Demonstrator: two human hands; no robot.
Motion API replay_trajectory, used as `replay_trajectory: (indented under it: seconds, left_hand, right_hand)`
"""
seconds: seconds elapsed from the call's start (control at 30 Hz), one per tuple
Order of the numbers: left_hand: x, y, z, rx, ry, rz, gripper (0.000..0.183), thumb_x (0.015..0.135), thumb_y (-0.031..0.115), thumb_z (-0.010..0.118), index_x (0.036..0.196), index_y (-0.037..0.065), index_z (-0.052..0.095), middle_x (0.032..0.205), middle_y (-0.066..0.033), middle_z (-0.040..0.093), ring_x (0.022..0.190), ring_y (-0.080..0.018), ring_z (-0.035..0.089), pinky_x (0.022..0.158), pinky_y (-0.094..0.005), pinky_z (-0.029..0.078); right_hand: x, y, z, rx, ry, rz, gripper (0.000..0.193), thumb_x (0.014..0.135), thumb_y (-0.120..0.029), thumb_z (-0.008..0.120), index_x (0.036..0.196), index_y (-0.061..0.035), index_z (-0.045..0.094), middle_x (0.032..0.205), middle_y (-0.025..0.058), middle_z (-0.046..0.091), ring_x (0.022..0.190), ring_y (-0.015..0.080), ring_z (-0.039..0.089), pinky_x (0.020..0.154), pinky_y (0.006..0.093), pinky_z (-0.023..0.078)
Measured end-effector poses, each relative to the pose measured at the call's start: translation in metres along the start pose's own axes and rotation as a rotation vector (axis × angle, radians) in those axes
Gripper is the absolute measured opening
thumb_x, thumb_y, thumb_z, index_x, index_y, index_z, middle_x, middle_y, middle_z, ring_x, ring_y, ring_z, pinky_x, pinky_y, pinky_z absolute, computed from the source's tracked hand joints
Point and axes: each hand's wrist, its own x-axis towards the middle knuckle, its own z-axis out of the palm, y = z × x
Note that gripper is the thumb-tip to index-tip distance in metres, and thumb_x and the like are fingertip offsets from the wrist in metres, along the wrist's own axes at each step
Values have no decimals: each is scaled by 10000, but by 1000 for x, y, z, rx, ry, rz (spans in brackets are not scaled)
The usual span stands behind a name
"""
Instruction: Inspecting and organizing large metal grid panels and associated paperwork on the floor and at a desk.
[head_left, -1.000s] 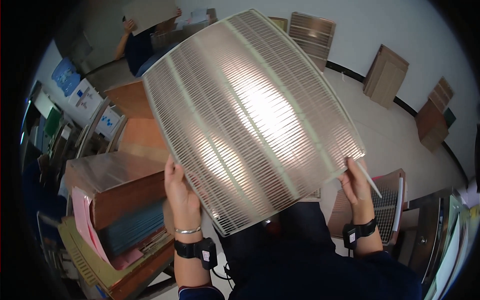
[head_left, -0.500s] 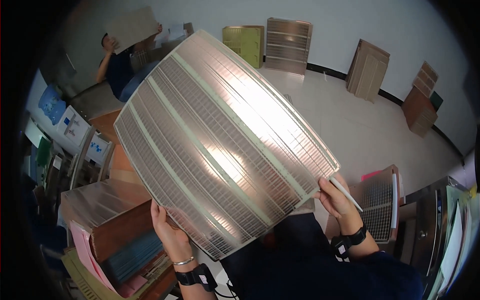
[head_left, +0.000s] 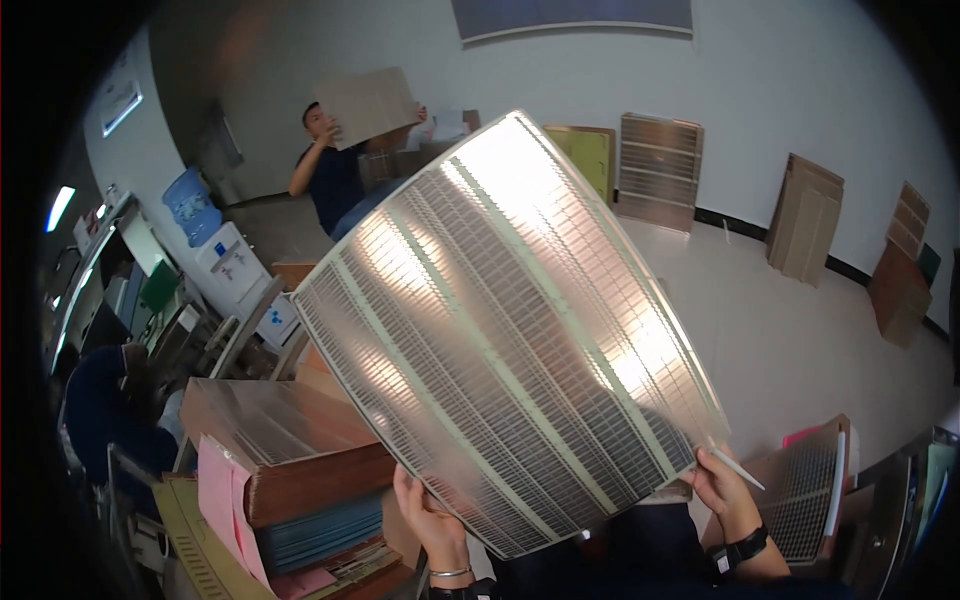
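A large, thin circuit board panel (head_left: 520,330) is held up in front of me, tilted. It is copper-coloured, with pale green strips between rows of small rectangular outlines, and light glares off its upper right. My left hand (head_left: 430,515) grips its lower left edge, fingertips on the near border. At the lower right corner, my right hand (head_left: 722,488) pinches the panel. A slim white pen-like stick (head_left: 738,468) also sits in that hand, pointing out to the right. The fingers behind the panel are hidden.
At left, a stack of copper panels (head_left: 270,425) stands beside pink sheets (head_left: 222,490). A grid panel (head_left: 800,500) leans at lower right. More panels (head_left: 660,170) lean on the far wall. A co-worker (head_left: 335,185) holds up a board; another person (head_left: 115,420) bends at far left.
The view has tilted up, showing more wall. The panel and both my hands now appear lower and further right in view, and the panel's glare has shifted.
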Motion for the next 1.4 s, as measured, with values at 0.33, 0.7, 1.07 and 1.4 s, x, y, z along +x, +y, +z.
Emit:
replay_trajectory:
  seconds: [0.33, 0.7, 1.07, 1.4]
  left_hand:
    - [-4, 10, 7, -25, -28, 40, 322, 923, 56, 418, 1240, -6, 420, 1171, -113, 533, 1040, -181, 534, 913, -311, 444]
    - [-1, 11, 9, 21, -93, 17, 305, 938, 106, 444, 1224, -2, 428, 1139, -101, 551, 1009, -167, 548, 891, -310, 454]
    - [13, 14, 28, 27, -239, -69, 295, 934, 130, 471, 1192, -11, 453, 1108, -99, 568, 984, -161, 560, 876, -295, 467]
    - [39, 43, 89, 118, -555, -64, 181, 928, 120, 488, 1083, 30, 512, 1059, -56, 576, 964, -133, 539, 864, -283, 429]
  right_hand:
    - [9, 12, -12, 5, 40, 10, 391, 887, -65, 513, 1249, -16, 373, 1212, 156, 496, 1095, 310, 532, 899, 489, 483]
    - [12, 13, -36, -51, 40, 0, 401, 909, -141, 509, 1285, -86, 380, 1191, 86, 537, 1104, 270, 529, 907, 456, 481]
    - [66, -140, 72, -631, -185, -321, 516, 951, -362, 417, 1339, -28, 351, 1097, 145, 595, 976, 181, 595, 821, 297, 493]
    - [68, -157, 93, -557, -41, -788, 277, 939, -199, 484, 1151, -22, 493, 1076, 46, 546, 1011, 106, 496, 910, 250, 379]
